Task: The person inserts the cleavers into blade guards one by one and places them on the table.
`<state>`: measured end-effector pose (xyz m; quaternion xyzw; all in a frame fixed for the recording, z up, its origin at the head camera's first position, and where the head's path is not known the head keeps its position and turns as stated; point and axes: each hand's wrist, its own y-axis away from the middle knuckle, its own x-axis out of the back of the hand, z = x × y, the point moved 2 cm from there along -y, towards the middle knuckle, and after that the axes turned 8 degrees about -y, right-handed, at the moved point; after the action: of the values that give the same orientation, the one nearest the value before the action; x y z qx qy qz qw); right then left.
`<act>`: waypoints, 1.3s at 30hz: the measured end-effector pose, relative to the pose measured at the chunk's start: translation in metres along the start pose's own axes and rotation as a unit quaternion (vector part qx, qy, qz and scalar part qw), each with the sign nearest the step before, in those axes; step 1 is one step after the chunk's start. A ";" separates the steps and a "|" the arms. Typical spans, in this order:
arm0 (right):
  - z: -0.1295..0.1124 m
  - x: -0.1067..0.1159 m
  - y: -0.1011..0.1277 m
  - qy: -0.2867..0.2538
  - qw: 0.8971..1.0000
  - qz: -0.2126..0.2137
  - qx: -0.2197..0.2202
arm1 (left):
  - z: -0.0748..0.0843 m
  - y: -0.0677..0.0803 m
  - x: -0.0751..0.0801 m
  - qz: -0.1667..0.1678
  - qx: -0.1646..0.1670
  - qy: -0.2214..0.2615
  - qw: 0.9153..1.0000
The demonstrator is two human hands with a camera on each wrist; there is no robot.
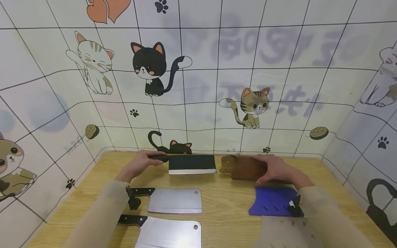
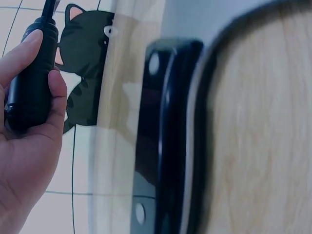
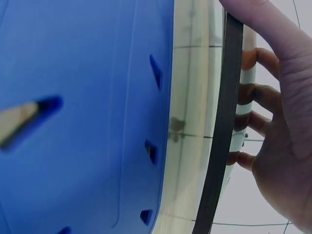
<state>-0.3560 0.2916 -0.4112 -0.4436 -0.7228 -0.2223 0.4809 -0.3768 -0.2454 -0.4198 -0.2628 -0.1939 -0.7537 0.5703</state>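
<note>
Head view: the left hand (image 1: 138,166) is curled around the black handle of a dark cleaver (image 1: 191,164), which lies near the far edge of the wooden surface (image 1: 229,210), left of centre, its pale cutting edge facing the near side. The right hand (image 1: 277,168) rests over a brown sheath (image 1: 245,167) just right of that blade, fingers wrapped on its right end. Toward the near edge lie two steel cleavers, one (image 1: 174,200) behind the other (image 1: 169,234), both at the left. A blue sheath (image 1: 273,201) lies at the right, under the right forearm. Grey writing shows faintly on the cat-patterned wall (image 1: 279,48), too blurred to read.

Left wrist view: the left hand (image 2: 24,146) clamps a black handle (image 2: 30,78), thumb and fingers closed around it. A steel cleaver's riveted handle (image 2: 163,136) lies blurred beside it.

Right wrist view: the right hand (image 3: 278,112) grips the sheath's dark edge (image 3: 222,126); the blue sheath (image 3: 83,117) fills the left.
</note>
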 end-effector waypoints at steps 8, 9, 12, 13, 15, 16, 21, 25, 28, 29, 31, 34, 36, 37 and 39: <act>-0.012 -0.004 -0.003 -0.033 0.999 -0.009 0.016 | 0.013 -0.008 -0.011 -0.015 -0.022 0.037 0.999; -0.014 -0.005 -0.003 -0.035 0.999 -0.009 0.017 | 0.014 -0.008 -0.012 -0.019 -0.025 0.041 0.999; -0.019 -0.006 -0.004 -0.032 0.999 -0.007 0.024 | 0.016 -0.009 -0.013 -0.023 -0.027 0.045 0.998; -0.020 -0.006 -0.004 -0.031 0.999 -0.005 0.025 | 0.016 -0.009 -0.013 -0.024 -0.027 0.048 0.998; -0.021 -0.005 -0.005 -0.027 0.999 -0.001 0.029 | 0.019 -0.009 -0.015 -0.027 -0.026 0.049 0.998; -0.022 -0.005 -0.006 -0.027 0.999 -0.001 0.029 | 0.020 -0.009 -0.015 -0.029 -0.025 0.050 0.998; -0.025 -0.005 -0.009 -0.017 1.000 -0.006 0.016 | 0.021 -0.012 -0.020 -0.026 -0.027 0.046 0.998; -0.031 -0.005 -0.011 -0.014 1.000 -0.013 0.010 | 0.021 -0.015 -0.024 -0.024 -0.029 0.046 0.998; -0.034 -0.006 -0.013 -0.012 1.000 -0.013 0.010 | 0.022 -0.016 -0.028 -0.025 -0.033 0.047 0.998; -0.035 -0.007 -0.014 -0.009 1.000 -0.013 0.011 | 0.024 -0.016 -0.029 -0.025 -0.033 0.050 0.998; -0.038 -0.007 -0.016 -0.006 1.000 -0.013 0.014 | 0.026 -0.016 -0.032 -0.024 -0.033 0.058 0.997; -0.042 -0.007 -0.018 0.000 1.000 -0.015 0.017 | 0.029 -0.018 -0.036 -0.026 -0.034 0.068 0.997; -0.045 -0.006 -0.019 -0.001 1.000 -0.016 0.013 | 0.030 -0.019 -0.039 -0.025 -0.029 0.070 0.997; -0.047 -0.005 -0.019 -0.001 1.000 -0.016 0.013 | 0.031 -0.020 -0.040 -0.024 -0.027 0.070 0.997; -0.049 -0.005 -0.020 -0.001 1.000 -0.016 0.016 | 0.031 -0.021 -0.042 -0.027 -0.027 0.068 0.997</act>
<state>-0.3478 0.2424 -0.3922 -0.4248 -0.7338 -0.2181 0.4832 -0.3828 -0.1889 -0.4211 -0.2208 -0.1408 -0.7898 0.5547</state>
